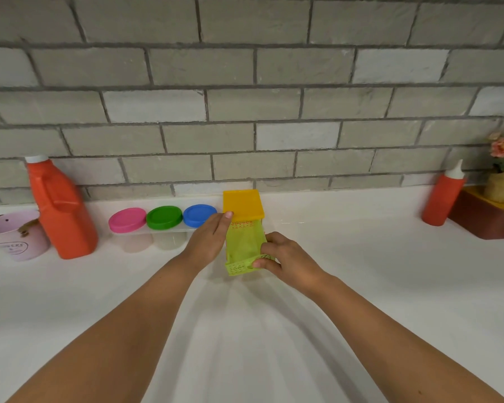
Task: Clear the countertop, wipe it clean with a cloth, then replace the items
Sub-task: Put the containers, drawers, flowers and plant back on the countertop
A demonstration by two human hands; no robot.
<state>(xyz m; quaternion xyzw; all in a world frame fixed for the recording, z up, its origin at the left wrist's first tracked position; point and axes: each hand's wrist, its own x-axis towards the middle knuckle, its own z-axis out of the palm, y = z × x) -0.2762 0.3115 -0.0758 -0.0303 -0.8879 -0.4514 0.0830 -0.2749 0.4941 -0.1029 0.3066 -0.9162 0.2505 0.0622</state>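
Both my forearms reach in from 6 o'clock toward the wall. My left hand (208, 238) lies with fairly straight fingers along the 9 o'clock side of the basket (242, 242). One fingertip touches the lid (243, 204) at its 12 o'clock end, and my thumb is hidden. My right hand (285, 257) curls round the near corner at 4 o'clock, pinching the rim. The basket is on the counter (361, 271) by the wall, with tubs (163, 218) just beside it at 10 o'clock.
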